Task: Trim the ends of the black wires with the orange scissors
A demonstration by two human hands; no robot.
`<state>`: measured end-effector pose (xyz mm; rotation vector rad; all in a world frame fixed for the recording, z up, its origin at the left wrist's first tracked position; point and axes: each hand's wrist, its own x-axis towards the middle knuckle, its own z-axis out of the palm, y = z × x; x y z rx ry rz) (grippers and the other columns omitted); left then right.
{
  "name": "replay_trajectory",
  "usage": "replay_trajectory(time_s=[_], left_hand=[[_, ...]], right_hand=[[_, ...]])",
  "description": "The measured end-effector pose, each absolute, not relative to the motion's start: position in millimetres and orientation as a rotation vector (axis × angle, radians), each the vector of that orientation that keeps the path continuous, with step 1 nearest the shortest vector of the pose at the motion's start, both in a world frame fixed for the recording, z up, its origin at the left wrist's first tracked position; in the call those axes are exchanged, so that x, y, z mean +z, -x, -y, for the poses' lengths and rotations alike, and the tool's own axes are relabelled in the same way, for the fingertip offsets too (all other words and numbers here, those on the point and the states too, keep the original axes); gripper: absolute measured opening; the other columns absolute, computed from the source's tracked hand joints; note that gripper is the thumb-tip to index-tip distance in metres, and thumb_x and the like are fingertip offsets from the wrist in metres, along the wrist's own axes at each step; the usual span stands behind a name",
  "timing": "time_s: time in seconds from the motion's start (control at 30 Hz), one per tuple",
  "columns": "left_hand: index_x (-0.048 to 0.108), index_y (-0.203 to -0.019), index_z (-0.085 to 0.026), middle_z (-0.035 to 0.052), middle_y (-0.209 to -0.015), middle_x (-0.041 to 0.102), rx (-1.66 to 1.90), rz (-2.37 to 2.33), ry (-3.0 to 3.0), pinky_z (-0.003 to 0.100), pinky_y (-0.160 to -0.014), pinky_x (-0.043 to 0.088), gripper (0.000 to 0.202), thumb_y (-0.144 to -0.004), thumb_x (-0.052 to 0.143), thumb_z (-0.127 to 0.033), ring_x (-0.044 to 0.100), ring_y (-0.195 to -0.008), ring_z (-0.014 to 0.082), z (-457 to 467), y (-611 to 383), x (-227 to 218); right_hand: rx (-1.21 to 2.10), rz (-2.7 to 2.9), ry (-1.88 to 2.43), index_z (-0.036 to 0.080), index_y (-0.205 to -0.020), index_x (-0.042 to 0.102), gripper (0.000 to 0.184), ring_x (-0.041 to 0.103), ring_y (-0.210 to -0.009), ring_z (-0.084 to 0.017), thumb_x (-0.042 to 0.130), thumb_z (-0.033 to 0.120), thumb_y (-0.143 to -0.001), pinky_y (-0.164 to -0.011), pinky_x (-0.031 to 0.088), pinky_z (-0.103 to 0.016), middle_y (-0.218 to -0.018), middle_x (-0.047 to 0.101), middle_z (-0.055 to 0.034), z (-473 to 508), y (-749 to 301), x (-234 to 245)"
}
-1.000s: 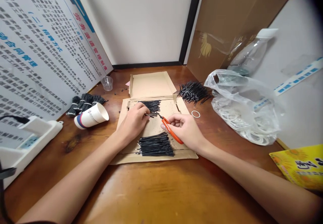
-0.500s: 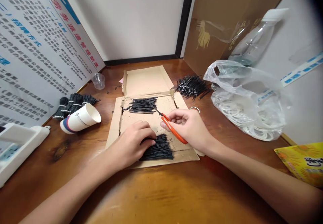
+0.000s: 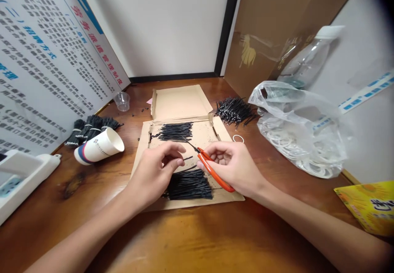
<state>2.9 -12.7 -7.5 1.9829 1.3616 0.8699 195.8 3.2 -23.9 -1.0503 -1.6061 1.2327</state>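
My left hand (image 3: 160, 162) pinches a thin black stick (image 3: 187, 158) whose free end points right. Orange-handled scissors (image 3: 212, 171) are gripped in my right hand (image 3: 234, 164), their blades angled up and left, beyond the stick's end. Right below my left hand, a pile of black sticks (image 3: 191, 185) lies side by side at the near edge of an opened cardboard box (image 3: 227, 195). Farther back on the cardboard sits a second row of black sticks (image 3: 176, 132). My left palm hides part of the near pile.
Loose black sticks (image 3: 234, 111) are heaped behind right, near a white ring (image 3: 238, 138). A clear plastic bag (image 3: 295, 142) and a bottle (image 3: 308, 60) stand right. On the left are a tipped paper cup (image 3: 100, 146), tied black bundles (image 3: 92, 125) and a clear cup (image 3: 122, 101).
My left hand has lifted off the near pile and moved slightly up, now with a stick in its fingers. The right hand and scissors have shifted a little lower in view.
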Motion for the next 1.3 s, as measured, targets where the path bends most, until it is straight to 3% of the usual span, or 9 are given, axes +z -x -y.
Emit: replay_trajectory(time_s=[0.1, 0.2, 0.43, 0.67, 1.3], left_hand=[[0.061, -0.104, -0.017, 0.0006, -0.073, 0.064, 0.93, -1.359, -1.855, 0.022, -0.052, 0.046, 0.022, -0.084, 0.054, -0.012, 0.056, -0.056, 0.0105, 14.2, -4.9, -5.7], [0.061, -0.101, -0.017, 0.0, -0.073, 0.062, 0.964, -1.356, -1.776, 0.019, -0.044, 0.043, 0.02, -0.085, 0.051, -0.011, 0.052, -0.047, 0.0071, 15.1, -5.6, -6.0], [0.062, -0.09, -0.016, 0.0002, -0.069, 0.061, 0.956, -1.404, -1.847, 0.018, -0.047, 0.042, 0.011, -0.088, 0.052, -0.02, 0.051, -0.052, 0.0077, 14.3, -4.3, -6.9], [0.064, -0.085, -0.015, 0.0011, -0.072, 0.063, 0.967, -1.457, -1.953, 0.019, -0.05, 0.042, 0.01, -0.087, 0.055, -0.018, 0.053, -0.055, 0.009, 13.9, -3.3, -4.6], [0.066, -0.081, -0.016, -0.0003, -0.072, 0.065, 1.054, -1.467, -2.051, 0.022, -0.056, 0.044, 0.005, -0.083, 0.063, -0.015, 0.056, -0.061, 0.0112, 13.5, -0.5, -4.5]], right_hand=[[1.161, 1.67, 1.115, 0.014, -0.066, 0.064, 0.017, 0.045, -0.053, -0.01, 0.073, 0.029, -0.066, -0.047, 0.036, -0.023, -0.059, 0.058, -0.001, -5.0, -197.1, -27.8], [1.061, 1.771, 1.141, 0.014, -0.066, 0.064, 0.014, 0.04, -0.05, -0.009, 0.068, 0.027, -0.07, -0.045, 0.032, -0.022, -0.056, 0.053, 0.001, -4.6, -198.4, -29.7], [0.868, 1.933, 1.127, 0.015, -0.061, 0.061, 0.011, 0.033, -0.046, -0.007, 0.061, 0.019, -0.072, -0.043, 0.026, -0.023, -0.049, 0.044, 0.0037, -0.6, -200.4, -29.7], [0.753, 1.984, 1.068, 0.015, -0.053, 0.054, 0.022, 0.024, -0.046, -0.006, 0.061, 0.019, -0.073, -0.042, 0.021, -0.022, -0.048, 0.031, 0.0053, 0.0, -200.8, -24.7], [0.635, 2.026, 1.006, 0.014, -0.052, 0.052, 0.024, 0.023, -0.045, -0.006, 0.06, 0.018, -0.074, -0.043, 0.021, -0.023, -0.048, 0.027, 0.0061, 2.3, -202.9, -23.2]])
